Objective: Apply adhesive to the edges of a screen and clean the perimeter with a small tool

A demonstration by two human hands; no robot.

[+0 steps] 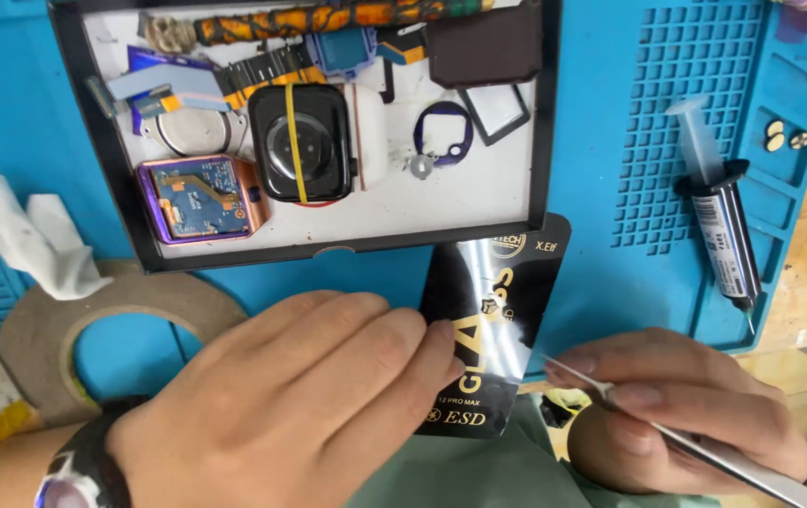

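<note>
Nearest to us, our left hand (300, 395) lies palm-down with its fingers pressed flat together, the fingertips resting on the lower left edge of a glossy black card-like package with gold lettering (493, 329); it pins the package rather than closing around anything. A dark wristband with a purple patch (79, 470) shows at that wrist. Our right hand (695, 414) is curled closed around a pair of slim silver metal tweezers (695, 442), whose fine tip points left and ends just at the right edge of the black package. That package lies on the blue silicone work mat (629, 282), its top corner touching the front rim of a shallow black-rimmed tray with a white floor (479, 202). Inside the tray we see a square black smartwatch body bound by a yellow rubber band (300, 141), a purple-and-copper watch casing with a blue circuit board showing (201, 198) just left of it, a small dark-blue ring-shaped part (443, 132), and a thin square black frame (496, 113). On the mat to the right lies a black-bodied syringe with a clear plunger (719, 221), well apart from both hands. To the left sit a crumpled white tissue (32, 235) and a flat brown roll of tape (121, 329).
</note>
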